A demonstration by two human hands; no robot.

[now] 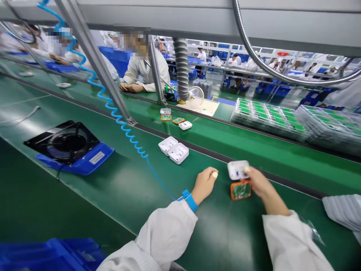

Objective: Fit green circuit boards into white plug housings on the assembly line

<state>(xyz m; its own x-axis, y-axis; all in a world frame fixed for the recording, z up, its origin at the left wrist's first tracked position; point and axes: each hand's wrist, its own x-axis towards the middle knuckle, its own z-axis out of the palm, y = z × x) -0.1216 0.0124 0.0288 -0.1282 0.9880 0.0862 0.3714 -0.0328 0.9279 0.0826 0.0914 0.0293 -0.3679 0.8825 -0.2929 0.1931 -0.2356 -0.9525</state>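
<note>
My left hand is low over the green bench, its fingers curled together and a cream finger cot on one fingertip. Whether anything sits inside those fingers is hidden. A blue strap circles that wrist. On the right, my right hand pinches the right edge of a white plastic case half with small dark parts inside. Just below the case half is a green circuit board in an orange frame, close to the same hand's fingers.
Stacked white case halves stand left of my hands. A black fan on a blue base is further left. A blue coiled cord runs down to my wrist. Trays of green boards and a co-worker are across the bench.
</note>
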